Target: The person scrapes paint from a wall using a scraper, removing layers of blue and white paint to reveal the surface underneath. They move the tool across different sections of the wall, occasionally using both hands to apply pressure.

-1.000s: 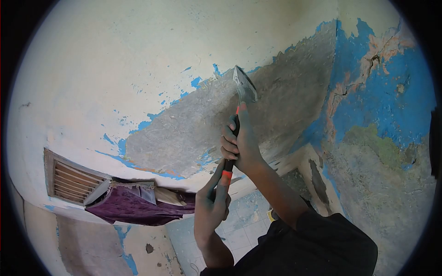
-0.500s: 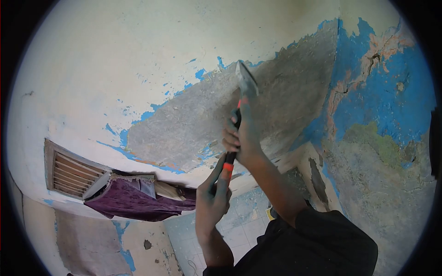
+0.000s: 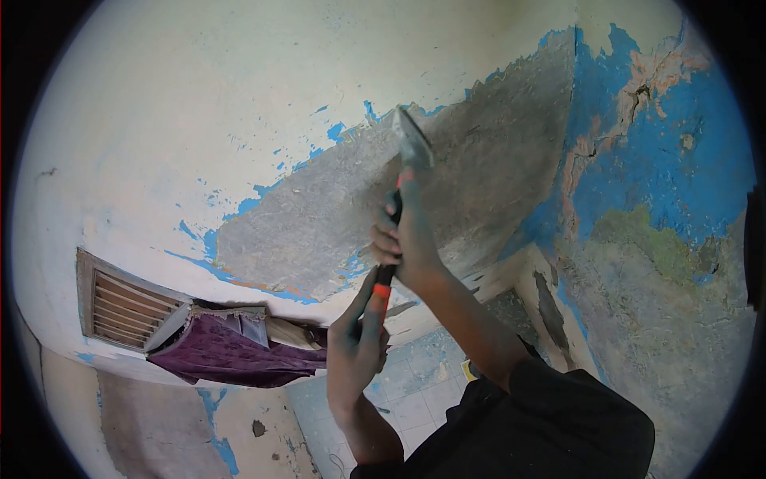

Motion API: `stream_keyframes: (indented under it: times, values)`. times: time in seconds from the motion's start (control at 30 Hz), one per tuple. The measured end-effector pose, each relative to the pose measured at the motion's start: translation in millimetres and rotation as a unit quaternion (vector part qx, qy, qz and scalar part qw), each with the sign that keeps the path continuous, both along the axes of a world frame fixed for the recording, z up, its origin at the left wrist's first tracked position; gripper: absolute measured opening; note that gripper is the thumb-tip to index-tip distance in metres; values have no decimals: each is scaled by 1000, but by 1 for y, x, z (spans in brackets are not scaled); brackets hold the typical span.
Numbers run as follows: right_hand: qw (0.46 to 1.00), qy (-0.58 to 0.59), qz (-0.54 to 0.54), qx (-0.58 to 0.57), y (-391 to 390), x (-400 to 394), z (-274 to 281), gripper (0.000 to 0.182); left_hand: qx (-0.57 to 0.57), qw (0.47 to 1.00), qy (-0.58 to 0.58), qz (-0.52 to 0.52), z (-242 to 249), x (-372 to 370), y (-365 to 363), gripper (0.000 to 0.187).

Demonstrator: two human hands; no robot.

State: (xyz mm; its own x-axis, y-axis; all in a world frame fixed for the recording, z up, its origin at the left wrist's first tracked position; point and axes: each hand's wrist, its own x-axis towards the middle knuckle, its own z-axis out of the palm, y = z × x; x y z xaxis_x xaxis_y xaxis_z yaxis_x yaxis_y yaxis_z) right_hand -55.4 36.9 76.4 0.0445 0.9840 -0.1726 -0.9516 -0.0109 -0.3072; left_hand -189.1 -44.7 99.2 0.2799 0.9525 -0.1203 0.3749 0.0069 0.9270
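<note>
grip: right hand point(image 3: 411, 239) closed high on scraper point(image 3: 399, 203) handle, left hand point(image 3: 359, 343) wrapped round its end
blade: above the grip, on ceiling point(image 3: 199, 104) paint edge
done: grey patch point(image 3: 335, 215) beside the grip is bare
left: cream paint beyond blade; blue wall point(image 3: 678, 160) untouched

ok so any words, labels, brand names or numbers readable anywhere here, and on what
None can be read.
Metal-headed scraper with red and black handle: no mark or brand visible on its head or handle.
Peeling white and blue painted wall: only flaked paint and bare grey plaster, no writing.
Slatted wooden vent and purple cloth: no lettering.
Small yellow object by the dark sleeve: too small to tell.
</note>
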Motion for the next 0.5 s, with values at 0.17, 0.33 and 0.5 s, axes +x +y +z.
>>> stream_keyframes:
  times: [0.17, 0.33, 0.5]
  values:
    - [998, -24, -22, 48, 2, 15, -9, 53, 9, 1000, -6, 11, -4, 11, 1, 45]
    - [1000, 9, -6, 8, -3, -3, 3, 53, -11, 1000, 1, 16, 9, -6, -6, 44]
    - [998, -14, -28, 60, 8, 20, -5, 54, 0, 1000, -11, -14, 5, 13, 4, 44]
